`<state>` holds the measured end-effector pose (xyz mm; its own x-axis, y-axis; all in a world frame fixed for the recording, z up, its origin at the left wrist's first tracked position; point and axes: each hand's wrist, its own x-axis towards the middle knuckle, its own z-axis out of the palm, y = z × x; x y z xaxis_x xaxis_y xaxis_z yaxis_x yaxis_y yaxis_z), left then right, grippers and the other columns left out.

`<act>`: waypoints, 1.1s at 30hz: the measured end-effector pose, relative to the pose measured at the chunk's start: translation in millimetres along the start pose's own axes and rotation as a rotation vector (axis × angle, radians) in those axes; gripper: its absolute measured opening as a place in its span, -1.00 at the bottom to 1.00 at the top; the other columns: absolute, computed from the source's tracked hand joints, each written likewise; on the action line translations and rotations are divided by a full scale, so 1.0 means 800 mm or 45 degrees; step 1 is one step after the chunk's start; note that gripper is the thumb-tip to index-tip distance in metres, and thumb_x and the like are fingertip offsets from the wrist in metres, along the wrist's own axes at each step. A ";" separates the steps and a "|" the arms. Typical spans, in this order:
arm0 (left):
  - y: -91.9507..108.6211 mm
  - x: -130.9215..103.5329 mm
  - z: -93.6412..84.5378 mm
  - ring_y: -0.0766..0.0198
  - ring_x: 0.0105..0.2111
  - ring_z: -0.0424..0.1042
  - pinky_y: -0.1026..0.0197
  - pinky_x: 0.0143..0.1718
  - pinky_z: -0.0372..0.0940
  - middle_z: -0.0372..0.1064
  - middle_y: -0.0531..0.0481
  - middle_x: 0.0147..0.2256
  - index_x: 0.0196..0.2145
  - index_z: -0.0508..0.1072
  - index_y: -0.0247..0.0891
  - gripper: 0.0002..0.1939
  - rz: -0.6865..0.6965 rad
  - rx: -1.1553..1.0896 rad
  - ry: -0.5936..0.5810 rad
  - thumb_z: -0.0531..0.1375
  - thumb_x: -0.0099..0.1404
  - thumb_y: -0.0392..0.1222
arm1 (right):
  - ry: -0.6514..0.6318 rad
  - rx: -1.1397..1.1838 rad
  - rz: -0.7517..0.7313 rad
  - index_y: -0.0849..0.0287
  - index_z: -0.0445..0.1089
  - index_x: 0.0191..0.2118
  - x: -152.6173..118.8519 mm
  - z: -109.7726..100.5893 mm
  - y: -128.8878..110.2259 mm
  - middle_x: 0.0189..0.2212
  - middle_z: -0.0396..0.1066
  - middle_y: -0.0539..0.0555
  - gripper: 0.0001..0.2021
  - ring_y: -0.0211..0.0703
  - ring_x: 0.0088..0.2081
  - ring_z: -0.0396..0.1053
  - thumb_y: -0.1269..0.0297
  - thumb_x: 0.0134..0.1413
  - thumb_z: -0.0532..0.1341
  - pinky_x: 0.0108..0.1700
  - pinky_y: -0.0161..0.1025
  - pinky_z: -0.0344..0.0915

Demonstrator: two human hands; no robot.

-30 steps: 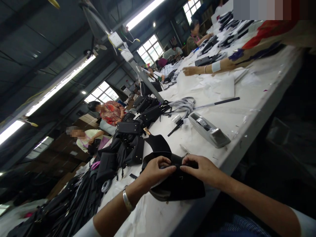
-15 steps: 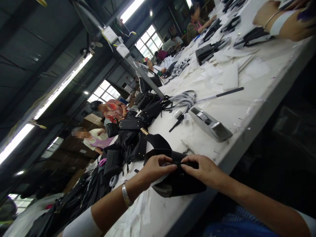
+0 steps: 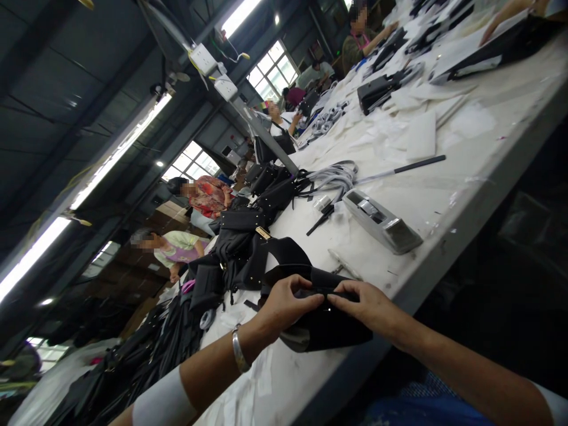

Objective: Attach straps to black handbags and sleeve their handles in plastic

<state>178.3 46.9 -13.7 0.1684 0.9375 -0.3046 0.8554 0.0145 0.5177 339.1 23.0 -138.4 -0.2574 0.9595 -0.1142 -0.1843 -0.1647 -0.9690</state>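
Slightly closer together than a half-second ago, the left hand and right hand pinch the black bag between thumbs and fingers; it sits at the white table's near edge; this suggests fine fingertip work.

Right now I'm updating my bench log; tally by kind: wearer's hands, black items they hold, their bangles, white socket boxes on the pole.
Left hand, right hand: 2
Black bag: 1
Silver bangle: 1
White socket boxes: 2
Total: 6
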 end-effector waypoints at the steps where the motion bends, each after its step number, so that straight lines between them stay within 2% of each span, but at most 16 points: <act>1: 0.000 -0.001 0.003 0.14 -0.26 0.48 0.24 -0.30 0.30 0.52 -0.08 -0.28 -0.24 0.50 -0.34 -0.66 0.012 -0.009 0.023 0.36 0.10 -0.06 | 0.000 0.003 0.013 0.18 0.43 -0.41 0.000 0.000 0.001 -0.53 0.41 -0.02 -0.69 -0.22 -0.48 0.32 -0.02 0.02 0.27 -0.49 -0.33 0.15; 4: -0.002 -0.004 0.011 0.12 -0.23 0.48 0.22 -0.24 0.31 0.52 -0.09 -0.27 -0.24 0.50 -0.34 -0.73 0.053 0.002 0.081 0.33 0.11 -0.15 | -0.018 0.010 0.040 0.18 0.40 -0.42 0.000 -0.001 0.006 -0.59 0.34 -0.06 -0.67 -0.26 -0.52 0.27 -0.03 0.01 0.29 -0.50 -0.34 0.11; 8: -0.004 -0.003 0.018 0.10 -0.22 0.49 0.19 -0.19 0.31 0.53 -0.10 -0.27 -0.25 0.52 -0.34 -0.76 0.093 0.092 0.133 0.31 0.09 -0.21 | -0.054 -0.009 0.010 0.18 0.47 -0.30 -0.001 -0.002 0.011 -0.51 0.42 -0.03 -0.67 -0.19 -0.43 0.37 -0.02 0.06 0.25 -0.38 -0.30 0.21; 12: -0.007 -0.002 0.019 0.08 -0.18 0.50 0.16 -0.14 0.32 0.55 -0.12 -0.23 -0.22 0.53 -0.32 -0.73 0.109 0.074 0.130 0.32 0.10 -0.17 | -0.046 -0.016 0.002 0.18 0.52 -0.18 0.000 -0.002 0.012 -0.42 0.50 0.02 -0.63 -0.11 -0.32 0.42 -0.02 0.07 0.25 -0.27 -0.26 0.28; 21: -0.013 0.000 0.021 0.12 -0.25 0.51 0.19 -0.20 0.34 0.55 -0.09 -0.29 -0.26 0.53 -0.32 -0.76 0.104 0.060 0.167 0.32 0.07 -0.22 | 0.009 -0.056 -0.046 0.16 0.51 -0.33 0.001 0.002 0.011 -0.49 0.45 -0.02 -0.71 -0.18 -0.42 0.36 0.02 0.07 0.26 -0.38 -0.31 0.23; 26: -0.010 0.004 0.018 0.10 -0.22 0.51 0.20 -0.20 0.35 0.55 -0.13 -0.26 -0.23 0.52 -0.36 -0.74 0.070 -0.046 0.111 0.32 0.11 -0.21 | -0.037 0.016 -0.027 0.18 0.54 -0.21 0.003 0.002 0.011 -0.39 0.53 0.04 -0.66 -0.09 -0.32 0.45 0.01 0.08 0.25 -0.27 -0.25 0.32; 30: -0.013 0.004 0.010 0.06 -0.17 0.50 0.16 -0.16 0.35 0.55 -0.16 -0.21 -0.19 0.51 -0.36 -0.69 0.071 -0.028 0.055 0.34 0.12 -0.14 | 0.010 -0.040 -0.084 0.19 0.55 -0.17 0.006 0.002 0.013 -0.24 0.58 0.11 -0.66 0.03 -0.15 0.49 0.04 0.09 0.24 -0.09 -0.14 0.35; 33: -0.015 0.004 0.006 0.05 -0.17 0.51 0.15 -0.15 0.35 0.56 -0.14 -0.21 -0.20 0.52 -0.33 -0.70 0.087 0.036 0.045 0.34 0.13 -0.12 | 0.061 -0.121 -0.127 0.18 0.55 -0.17 0.006 0.005 0.014 -0.23 0.58 0.10 -0.70 0.05 -0.14 0.49 0.10 0.08 0.23 -0.06 -0.11 0.35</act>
<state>171.2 47.9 -24.6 0.2101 0.9476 -0.2406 0.8562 -0.0596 0.5131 332.1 25.1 -149.4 -0.1962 0.9803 -0.0243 -0.1151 -0.0476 -0.9922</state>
